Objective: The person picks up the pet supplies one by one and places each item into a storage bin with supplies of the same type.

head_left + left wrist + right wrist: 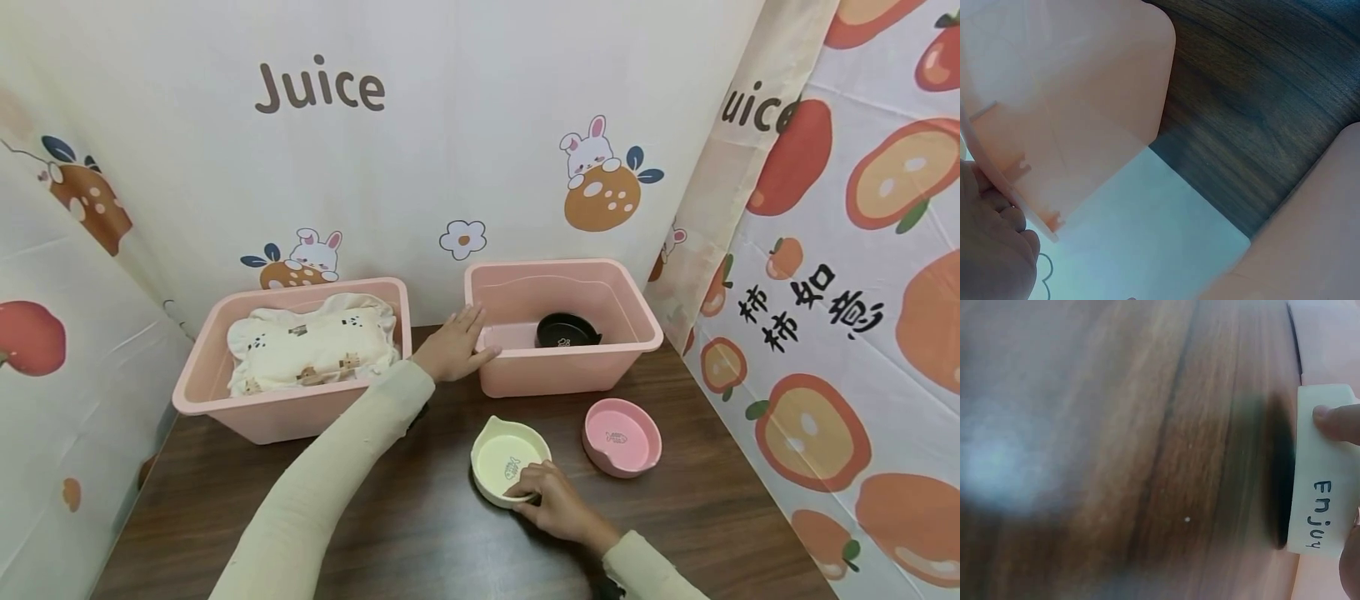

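The green bowl point(491, 458) is over the near middle of the desk point(420, 533), in front of the right tub point(555, 375) and left of the pink bowl point(637, 425). Its spout points to the far left, and a small fish is printed on its floor. The right hand point(553, 504) pinches its near right rim, fingers at the inner edge and thumb on the outer side; the right wrist view shows "Enjoy" lettered along that outer wall. A dark shadow lies beside the bowl there, but I cannot tell whether its base touches the desk.

The left hand point(450, 346) rests on the left end of the right tub's rim, its fingers laid across the edge and fairly straight, the thumb apart from them.

The pink bowl sits on the desk just beside the green bowl, its spout toward the near left, also with a fish inside. In the right tub, toward the right, is a black bowl point(562, 329) with a pale print. The left tub point(277, 421) stands past the left hand and holds a cream pillow point(315, 342) with small animal prints.

Behind the tubs hangs a white curtain point(420, 142) with rabbits, oranges and "Juice"; to the right is a fruit-printed cloth point(862, 342) with black characters.
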`<state>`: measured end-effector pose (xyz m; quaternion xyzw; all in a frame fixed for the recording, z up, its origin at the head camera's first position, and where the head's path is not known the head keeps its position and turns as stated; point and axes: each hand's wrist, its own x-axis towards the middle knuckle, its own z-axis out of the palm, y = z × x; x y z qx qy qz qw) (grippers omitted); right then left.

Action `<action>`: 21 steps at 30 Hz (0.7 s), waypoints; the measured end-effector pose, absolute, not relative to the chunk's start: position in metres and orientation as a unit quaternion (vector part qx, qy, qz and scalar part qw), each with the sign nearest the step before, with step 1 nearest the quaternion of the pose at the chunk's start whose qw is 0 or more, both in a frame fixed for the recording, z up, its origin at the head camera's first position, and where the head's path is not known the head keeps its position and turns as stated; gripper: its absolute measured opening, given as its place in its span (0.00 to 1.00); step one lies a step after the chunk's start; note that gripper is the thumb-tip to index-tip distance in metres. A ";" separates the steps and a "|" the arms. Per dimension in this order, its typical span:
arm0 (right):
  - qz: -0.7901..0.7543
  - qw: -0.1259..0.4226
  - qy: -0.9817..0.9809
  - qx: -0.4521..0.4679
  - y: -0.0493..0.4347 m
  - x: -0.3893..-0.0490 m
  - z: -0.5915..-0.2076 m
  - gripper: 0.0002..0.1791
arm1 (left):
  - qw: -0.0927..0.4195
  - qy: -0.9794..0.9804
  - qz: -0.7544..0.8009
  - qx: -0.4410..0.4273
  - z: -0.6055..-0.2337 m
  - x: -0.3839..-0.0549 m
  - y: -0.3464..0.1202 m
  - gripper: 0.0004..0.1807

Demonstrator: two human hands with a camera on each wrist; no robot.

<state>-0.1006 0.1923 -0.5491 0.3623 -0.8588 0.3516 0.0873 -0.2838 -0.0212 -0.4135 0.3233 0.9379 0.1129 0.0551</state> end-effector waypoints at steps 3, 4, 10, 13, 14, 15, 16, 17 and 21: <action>0.358 0.090 -0.854 0.366 0.194 -0.098 -0.547 0.15 | 0.053 0.938 0.116 0.324 -0.415 -0.284 -0.022 0.44; 0.361 0.092 -0.852 0.368 0.195 -0.097 -0.546 0.15 | 0.053 0.938 0.116 0.323 -0.415 -0.284 -0.022 0.44; 0.363 0.113 -0.843 0.381 0.199 -0.096 -0.537 0.15 | 0.047 0.938 0.116 0.323 -0.416 -0.285 -0.023 0.45; 0.360 0.127 -0.836 0.393 0.202 -0.095 -0.530 0.15 | 0.047 0.937 0.117 0.325 -0.416 -0.285 -0.023 0.45; 0.360 0.131 -0.835 0.396 0.203 -0.094 -0.527 0.16 | 0.048 0.937 0.117 0.326 -0.416 -0.285 -0.022 0.45; 0.359 0.135 -0.834 0.398 0.204 -0.094 -0.524 0.16 | 0.048 0.937 0.117 0.326 -0.415 -0.285 -0.022 0.45; 0.359 0.137 -0.833 0.399 0.205 -0.094 -0.521 0.16 | 0.049 0.937 0.117 0.326 -0.415 -0.285 -0.022 0.45; 0.358 0.142 -0.831 0.401 0.206 -0.093 -0.517 0.16 | 0.049 0.937 0.117 0.327 -0.415 -0.285 -0.022 0.45; 0.351 0.162 -0.826 0.411 0.211 -0.093 -0.503 0.16 | 0.047 0.936 0.117 0.329 -0.416 -0.285 -0.022 0.45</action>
